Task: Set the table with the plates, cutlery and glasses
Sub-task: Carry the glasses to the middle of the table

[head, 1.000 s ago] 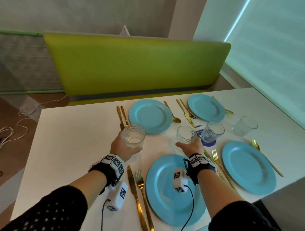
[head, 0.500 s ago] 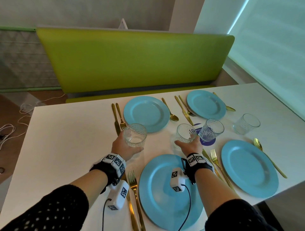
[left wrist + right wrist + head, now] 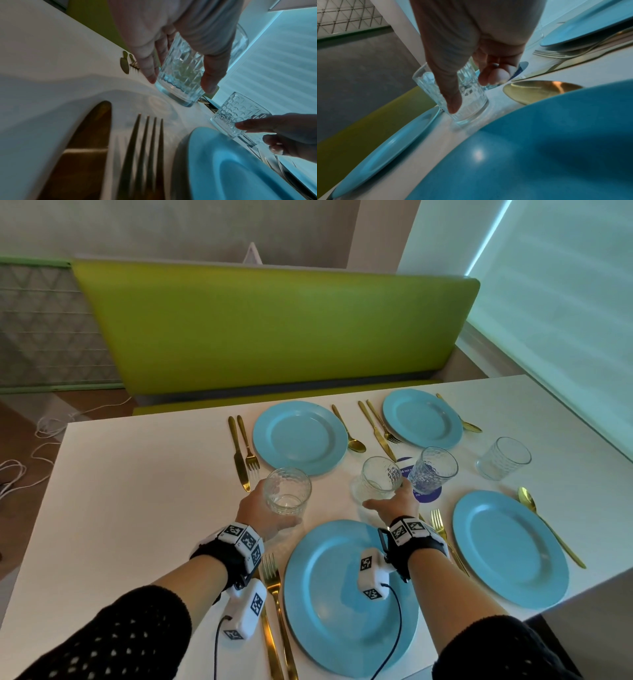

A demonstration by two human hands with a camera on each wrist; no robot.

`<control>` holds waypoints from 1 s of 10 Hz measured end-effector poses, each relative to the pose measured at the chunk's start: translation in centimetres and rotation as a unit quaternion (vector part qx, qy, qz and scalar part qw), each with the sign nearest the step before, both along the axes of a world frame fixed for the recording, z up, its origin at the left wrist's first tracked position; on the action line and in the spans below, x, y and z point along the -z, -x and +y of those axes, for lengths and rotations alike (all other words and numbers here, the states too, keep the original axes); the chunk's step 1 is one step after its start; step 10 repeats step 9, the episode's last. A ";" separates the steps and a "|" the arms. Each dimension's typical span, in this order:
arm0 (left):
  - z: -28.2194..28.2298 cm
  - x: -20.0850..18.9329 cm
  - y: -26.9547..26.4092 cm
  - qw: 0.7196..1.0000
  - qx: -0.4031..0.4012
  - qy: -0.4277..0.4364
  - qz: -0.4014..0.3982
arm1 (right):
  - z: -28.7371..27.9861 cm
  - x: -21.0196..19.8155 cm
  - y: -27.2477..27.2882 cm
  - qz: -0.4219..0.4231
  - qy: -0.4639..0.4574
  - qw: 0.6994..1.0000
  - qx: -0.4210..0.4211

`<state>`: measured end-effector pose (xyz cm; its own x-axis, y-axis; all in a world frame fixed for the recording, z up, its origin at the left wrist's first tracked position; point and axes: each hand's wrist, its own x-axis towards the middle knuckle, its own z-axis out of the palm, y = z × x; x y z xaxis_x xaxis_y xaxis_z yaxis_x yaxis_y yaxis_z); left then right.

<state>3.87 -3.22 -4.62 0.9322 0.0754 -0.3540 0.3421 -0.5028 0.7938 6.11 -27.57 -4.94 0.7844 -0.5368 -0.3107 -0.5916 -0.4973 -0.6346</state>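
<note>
four blue plates are down on the white bench (image 3: 137, 508): two along the far edge, two along the near edge. gold cutlery sits beside each, so plates and cutlery look done.

glasses are the open item. left hand (image 3: 257, 513) has its grip wrapped round a cut-glass tumbler (image 3: 288, 491), thumb and fingers on opposite sides. in the left wrist view the tumbler's base looks lifted just off the bench, between the far-left plate (image 3: 299, 437) and the near-left plate (image 3: 349, 597), next to the knife and fork at the far-left setting.

right hand (image 3: 394, 505) has its grip curled on a second tumbler (image 3: 378, 481), base on the bench just beyond the near-left plate.

third tumbler (image 3: 433, 470) stands on a dark blue round sticker mid-bench, likely not placed yet. fourth tumbler (image 3: 503, 458) stands toward the right edge, between the two right-hand plates.

judgement: late stage, only glass placement left.
</note>
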 end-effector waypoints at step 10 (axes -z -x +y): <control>-0.6 0.8 0.0 0.999 0.021 0.008 0.048 | -1.8 -2.2 4.3 0.010 0.004 1.000 0.017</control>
